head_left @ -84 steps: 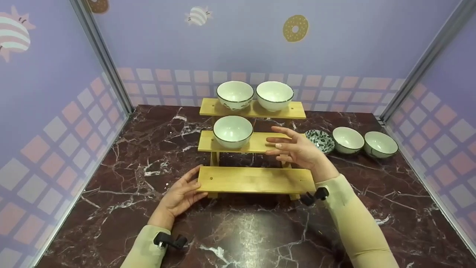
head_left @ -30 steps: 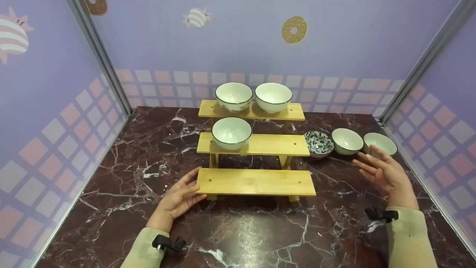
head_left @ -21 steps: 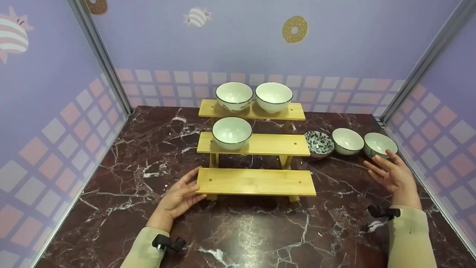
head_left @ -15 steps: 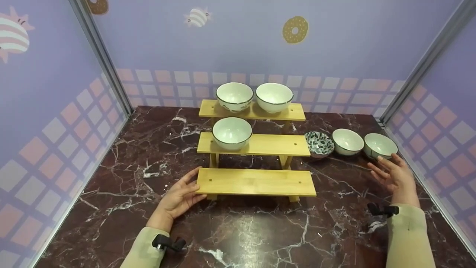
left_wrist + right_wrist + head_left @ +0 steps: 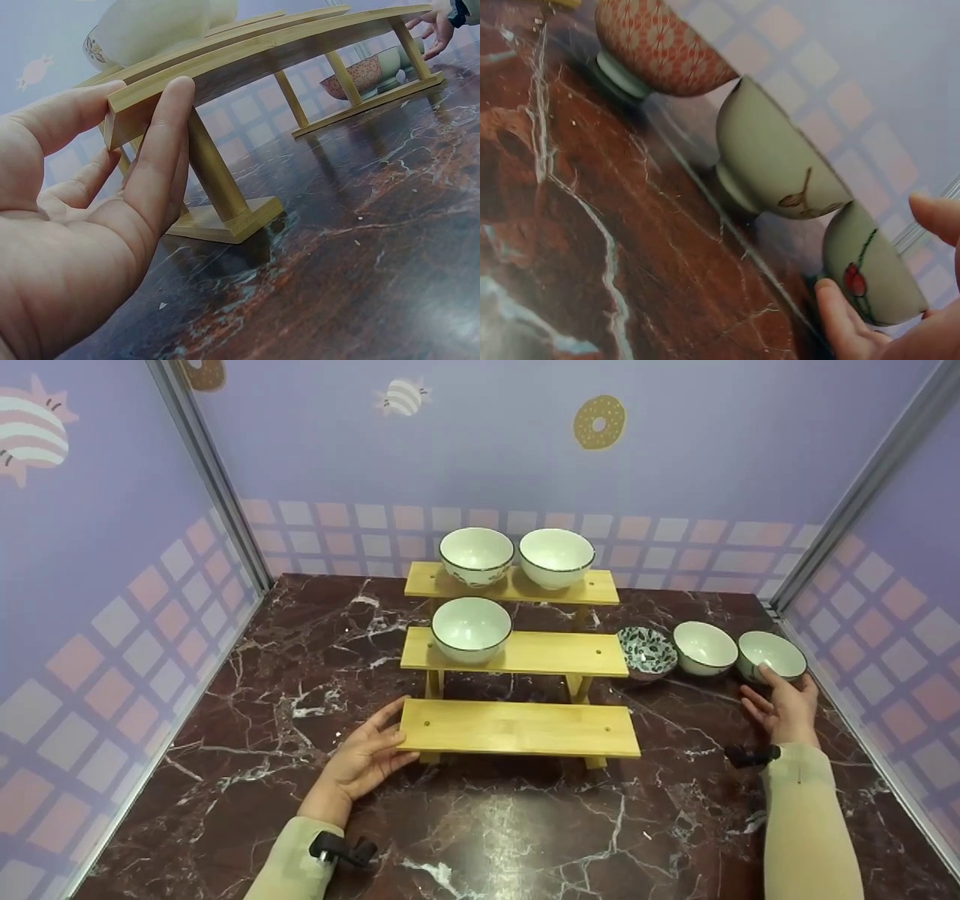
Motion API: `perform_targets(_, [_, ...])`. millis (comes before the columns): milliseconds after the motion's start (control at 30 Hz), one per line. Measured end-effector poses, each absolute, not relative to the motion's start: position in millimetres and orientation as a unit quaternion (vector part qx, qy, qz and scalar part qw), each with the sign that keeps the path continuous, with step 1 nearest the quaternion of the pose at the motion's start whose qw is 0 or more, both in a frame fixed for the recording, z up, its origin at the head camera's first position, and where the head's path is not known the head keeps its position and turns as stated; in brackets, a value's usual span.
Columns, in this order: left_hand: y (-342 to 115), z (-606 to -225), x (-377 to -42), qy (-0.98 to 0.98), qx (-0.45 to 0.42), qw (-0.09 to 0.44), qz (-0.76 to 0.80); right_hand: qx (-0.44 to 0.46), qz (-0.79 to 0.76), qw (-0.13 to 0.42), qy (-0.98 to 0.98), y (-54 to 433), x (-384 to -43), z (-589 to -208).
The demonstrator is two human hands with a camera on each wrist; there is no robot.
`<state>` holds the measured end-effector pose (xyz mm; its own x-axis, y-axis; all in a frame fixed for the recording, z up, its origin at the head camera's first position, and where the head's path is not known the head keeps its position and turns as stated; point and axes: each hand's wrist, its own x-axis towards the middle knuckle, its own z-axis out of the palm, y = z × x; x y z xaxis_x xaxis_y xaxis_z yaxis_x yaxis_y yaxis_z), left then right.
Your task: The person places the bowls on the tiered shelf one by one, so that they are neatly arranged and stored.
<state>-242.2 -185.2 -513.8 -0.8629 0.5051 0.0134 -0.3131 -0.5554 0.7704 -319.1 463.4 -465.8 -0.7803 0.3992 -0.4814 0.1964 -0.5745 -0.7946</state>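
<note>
My left hand [image 5: 364, 757] pinches the left end of the lowest board of a three-tier wooden stand [image 5: 517, 727]. In the left wrist view, fingertips press the board's end [image 5: 142, 109] on its top and front. At the far right, my right hand [image 5: 787, 712] is at the rightmost small bowl [image 5: 772, 652], thumb over the near rim, fingers low beside it. The right wrist view shows that bowl's red bud pattern [image 5: 855, 280]; a fingertip is at its lower side, and the thumb stands apart from the rim. The bowl rests on the table.
Beside it stand a white bowl [image 5: 705, 649] and a leaf-patterned bowl [image 5: 646, 652], red-patterned outside. Two bowls, a left one [image 5: 477, 556] and a right one [image 5: 556, 559], sit on the top board; another bowl [image 5: 471, 630] sits on the middle board's left. Walls enclose the dark marble table [image 5: 540, 825].
My right hand has left the middle board, moved right, then forward to the rightmost bowl, its thumb now over the rim. My left hand has stayed on the stand.
</note>
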Motion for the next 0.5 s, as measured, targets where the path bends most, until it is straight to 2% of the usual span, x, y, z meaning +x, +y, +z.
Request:
perform_targets(267, [-185,-513,-241,0.415,0.113,0.234,0.872,-0.320,0.831,0.075,-0.448,464,-332,-471])
perform_targets(500, [-185,-513,-242,0.427,0.103,0.231,0.868,-0.276,0.860,0.049,-0.426,469,-335,-474])
